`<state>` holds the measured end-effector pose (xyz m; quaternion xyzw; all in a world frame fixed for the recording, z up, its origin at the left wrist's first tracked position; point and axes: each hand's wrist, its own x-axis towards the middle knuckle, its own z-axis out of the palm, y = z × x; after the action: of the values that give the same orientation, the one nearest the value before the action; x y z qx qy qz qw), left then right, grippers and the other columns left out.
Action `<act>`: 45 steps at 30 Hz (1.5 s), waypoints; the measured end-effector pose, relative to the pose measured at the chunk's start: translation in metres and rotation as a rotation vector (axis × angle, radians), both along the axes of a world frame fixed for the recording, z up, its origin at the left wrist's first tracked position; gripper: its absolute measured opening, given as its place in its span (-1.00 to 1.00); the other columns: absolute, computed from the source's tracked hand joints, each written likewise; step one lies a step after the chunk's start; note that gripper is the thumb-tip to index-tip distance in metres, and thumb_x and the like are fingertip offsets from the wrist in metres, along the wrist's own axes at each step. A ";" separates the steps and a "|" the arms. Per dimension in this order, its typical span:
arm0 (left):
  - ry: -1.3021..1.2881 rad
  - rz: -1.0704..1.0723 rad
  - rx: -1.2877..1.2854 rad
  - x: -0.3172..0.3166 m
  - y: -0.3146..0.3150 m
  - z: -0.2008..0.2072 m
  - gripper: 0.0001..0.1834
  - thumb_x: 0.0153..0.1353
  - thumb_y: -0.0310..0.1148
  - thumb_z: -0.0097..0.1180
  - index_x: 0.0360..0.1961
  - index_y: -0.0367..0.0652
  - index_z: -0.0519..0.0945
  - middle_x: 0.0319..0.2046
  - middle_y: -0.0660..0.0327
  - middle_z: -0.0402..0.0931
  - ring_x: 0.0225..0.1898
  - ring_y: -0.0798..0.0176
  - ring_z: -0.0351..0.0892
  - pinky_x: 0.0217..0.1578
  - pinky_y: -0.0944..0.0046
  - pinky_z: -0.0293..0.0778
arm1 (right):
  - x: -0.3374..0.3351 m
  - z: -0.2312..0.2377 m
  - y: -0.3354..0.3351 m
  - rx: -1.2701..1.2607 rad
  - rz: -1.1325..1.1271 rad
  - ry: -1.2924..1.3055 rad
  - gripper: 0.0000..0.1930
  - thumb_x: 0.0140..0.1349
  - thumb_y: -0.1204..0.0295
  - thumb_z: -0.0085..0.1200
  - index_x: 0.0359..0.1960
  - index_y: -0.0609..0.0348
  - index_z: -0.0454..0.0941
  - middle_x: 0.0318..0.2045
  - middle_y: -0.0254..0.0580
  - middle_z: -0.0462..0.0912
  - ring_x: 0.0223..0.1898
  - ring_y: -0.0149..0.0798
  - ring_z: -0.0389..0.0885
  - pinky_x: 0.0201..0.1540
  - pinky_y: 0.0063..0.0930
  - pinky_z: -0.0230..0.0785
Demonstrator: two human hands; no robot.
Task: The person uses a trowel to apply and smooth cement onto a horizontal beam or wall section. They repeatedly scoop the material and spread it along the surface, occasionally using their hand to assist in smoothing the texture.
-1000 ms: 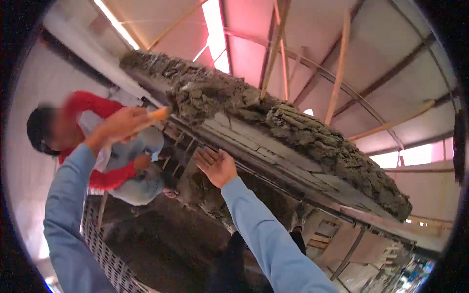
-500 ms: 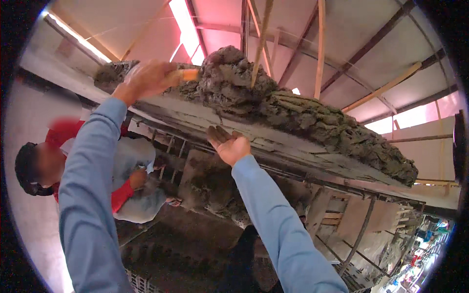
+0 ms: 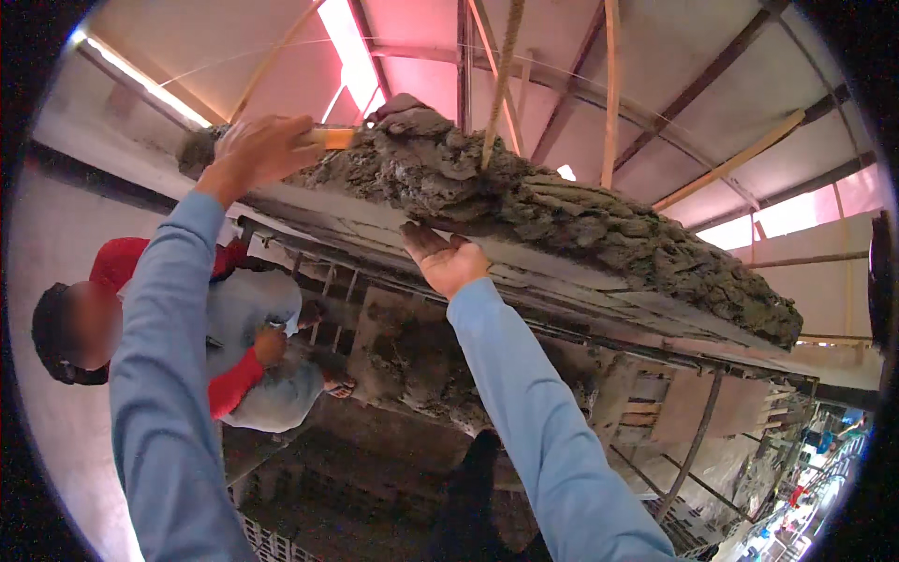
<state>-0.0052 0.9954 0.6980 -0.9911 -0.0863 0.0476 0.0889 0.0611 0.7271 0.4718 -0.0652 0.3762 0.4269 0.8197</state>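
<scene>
A thick heap of wet grey mortar (image 3: pixel 599 225) runs along the top of a long pale ledge (image 3: pixel 562 265) above me. My left hand (image 3: pixel 257 155) is closed round a tool with an orange handle (image 3: pixel 332 139) at the heap's left part; its working end is hidden by the mortar. Lower and to the right, my right hand (image 3: pixel 448 260) is open, palm up, with mortar-smeared fingers. It is just below the heap, against or close to the ledge's face; whether it touches is unclear.
At lower left, a person in red and grey (image 3: pixel 253 347) sits close to my left arm. A rope (image 3: pixel 503 84) hangs down to the mortar. Wooden struts (image 3: pixel 611 94) cross the roof. Metal scaffold bars (image 3: pixel 693 445) stand at lower right, and hollow blocks (image 3: pixel 272 539) lie below.
My left hand and the orange-handled tool have shifted slightly left. The right hand has risen a little toward the mortar. The heap's top beside the tool has changed shape.
</scene>
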 end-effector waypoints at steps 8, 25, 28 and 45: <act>-0.269 -0.182 0.076 -0.039 0.047 -0.008 -0.62 0.15 -0.05 0.29 -0.15 -0.08 0.61 -0.26 0.06 0.65 -0.21 -0.12 0.65 -0.16 -0.07 0.55 | -0.002 0.029 0.009 -0.017 0.016 -0.002 -0.53 0.53 0.26 -0.36 0.24 0.42 0.31 0.27 0.40 0.39 0.31 0.38 0.37 0.41 0.33 0.17; -0.038 0.121 -0.069 0.049 0.009 0.002 -0.55 0.27 0.06 0.18 -0.14 -0.13 0.60 -0.29 -0.05 0.67 -0.17 -0.22 0.66 -0.21 -0.15 0.53 | 0.001 0.011 0.003 0.013 -0.009 -0.013 -0.56 0.54 0.26 -0.31 0.23 0.38 0.29 0.26 0.34 0.40 0.30 0.34 0.39 0.39 0.35 0.23; 0.039 -0.024 -0.017 0.067 -0.003 -0.005 -0.55 0.27 0.07 0.15 -0.15 -0.12 0.60 -0.28 0.00 0.68 -0.21 -0.20 0.67 -0.23 -0.12 0.52 | -0.007 0.027 0.012 -0.020 0.014 0.022 -0.59 0.54 0.30 -0.31 0.21 0.39 0.31 0.24 0.33 0.43 0.29 0.33 0.41 0.38 0.35 0.26; -0.418 -0.040 0.094 -0.077 0.055 0.016 -0.54 0.11 -0.13 0.39 -0.03 -0.17 0.65 -0.24 0.10 0.66 -0.20 -0.06 0.67 -0.19 0.03 0.59 | -0.002 0.013 0.008 -0.019 -0.042 -0.024 -0.58 0.51 0.32 -0.37 0.16 0.45 0.33 0.21 0.35 0.43 0.25 0.34 0.44 0.37 0.34 0.29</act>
<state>-0.0819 1.0503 0.7140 -0.9757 -0.0852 -0.1650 0.1159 0.0592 0.7349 0.4850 -0.0700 0.3715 0.4054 0.8323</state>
